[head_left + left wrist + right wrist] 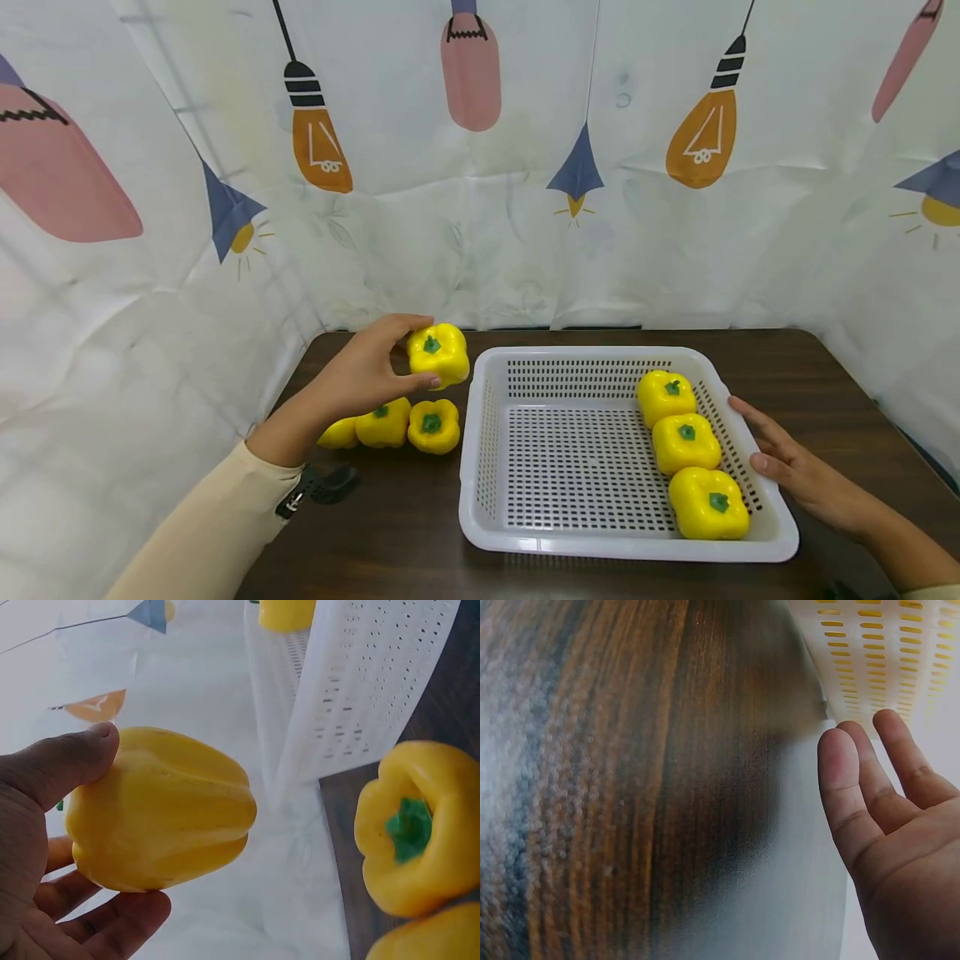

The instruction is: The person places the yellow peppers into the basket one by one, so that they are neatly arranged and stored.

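My left hand (367, 371) grips a yellow bell pepper (439, 354) between thumb and fingers, raised above the table left of the basket. In the left wrist view the same pepper (161, 810) lies on its side in the grasp, thumb on top. A white perforated plastic basket (577, 546) holds three yellow peppers (686, 442) in a row along its right side. My right hand (802, 471) is at the basket's right rim, fingertips right at the edge. Its fingers (840, 761) look extended beside the basket wall in the right wrist view.
Below the left hand, several more yellow peppers (433, 427) sit in a row on the dark wooden table (390, 533). A white printed cloth (465, 250) hangs behind and at both sides. A black strap with a buckle (322, 487) is at the left wrist.
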Tool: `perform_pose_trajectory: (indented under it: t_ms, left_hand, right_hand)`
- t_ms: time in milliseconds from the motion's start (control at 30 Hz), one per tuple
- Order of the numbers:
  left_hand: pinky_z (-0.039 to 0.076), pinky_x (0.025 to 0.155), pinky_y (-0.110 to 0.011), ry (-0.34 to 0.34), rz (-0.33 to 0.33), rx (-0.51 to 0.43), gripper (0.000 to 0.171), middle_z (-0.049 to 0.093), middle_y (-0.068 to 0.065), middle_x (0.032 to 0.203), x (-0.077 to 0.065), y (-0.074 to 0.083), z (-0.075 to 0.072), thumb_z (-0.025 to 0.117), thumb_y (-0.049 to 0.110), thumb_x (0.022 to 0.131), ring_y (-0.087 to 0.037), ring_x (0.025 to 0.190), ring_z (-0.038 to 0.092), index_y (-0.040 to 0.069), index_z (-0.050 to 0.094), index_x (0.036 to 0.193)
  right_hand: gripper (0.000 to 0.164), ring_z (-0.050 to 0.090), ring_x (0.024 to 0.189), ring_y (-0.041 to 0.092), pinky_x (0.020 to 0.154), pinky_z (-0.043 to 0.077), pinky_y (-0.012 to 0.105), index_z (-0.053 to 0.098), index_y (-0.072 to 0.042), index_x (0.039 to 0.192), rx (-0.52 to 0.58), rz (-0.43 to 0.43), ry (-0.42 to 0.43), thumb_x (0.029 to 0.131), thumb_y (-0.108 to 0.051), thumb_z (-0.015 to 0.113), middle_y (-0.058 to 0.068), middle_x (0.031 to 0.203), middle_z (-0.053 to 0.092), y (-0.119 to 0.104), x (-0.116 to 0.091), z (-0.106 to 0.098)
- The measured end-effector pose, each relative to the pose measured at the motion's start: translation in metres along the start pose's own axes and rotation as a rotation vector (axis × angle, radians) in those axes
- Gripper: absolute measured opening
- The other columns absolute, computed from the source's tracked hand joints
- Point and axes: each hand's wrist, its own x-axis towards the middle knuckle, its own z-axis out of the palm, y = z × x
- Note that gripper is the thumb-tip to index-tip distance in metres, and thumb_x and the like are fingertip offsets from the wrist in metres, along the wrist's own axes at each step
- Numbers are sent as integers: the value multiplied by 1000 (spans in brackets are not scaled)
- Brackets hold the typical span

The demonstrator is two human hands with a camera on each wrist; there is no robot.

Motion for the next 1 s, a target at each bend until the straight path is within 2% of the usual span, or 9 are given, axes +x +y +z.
perform_pose_trajectory:
  t_ms: [233, 400, 633, 1000]
  left_hand:
    - [56, 93, -42, -24, 28, -31, 81, 53, -9, 143, 12, 8, 11, 89, 33, 82, -23, 111, 60, 4, 50, 148]
    - [56, 92, -43, -57, 45, -68, 79, 53, -7, 142, 21, 13, 20, 88, 33, 83, -21, 109, 61, 6, 51, 148]
    - [56, 93, -37, -106, 45, -96, 80, 52, -5, 145, 35, 19, 33, 86, 36, 85, -19, 111, 62, 9, 48, 150]
    - [55, 92, -30, -136, 75, -109, 80, 53, -4, 144, 56, 38, 52, 88, 26, 84, -17, 110, 62, 8, 48, 151]
  right_hand:
    - [67, 48, 116, -8, 78, 58, 36, -7, -34, 165, 5, -10, 4, 112, -27, 34, 43, 158, 4, -1, 1, 2]
    - [67, 48, 116, -8, 79, 58, 35, -7, -35, 164, 16, 0, -4, 112, -27, 34, 42, 159, 3, -3, 0, 2]
    - [68, 52, 116, -4, 80, 59, 36, -8, -36, 164, 43, 4, -18, 112, -27, 34, 44, 158, 2, -2, 0, 2]
    - [67, 50, 116, -7, 80, 59, 36, -8, -36, 164, 24, 1, 0, 112, -27, 34, 43, 158, 2, -1, 0, 3]
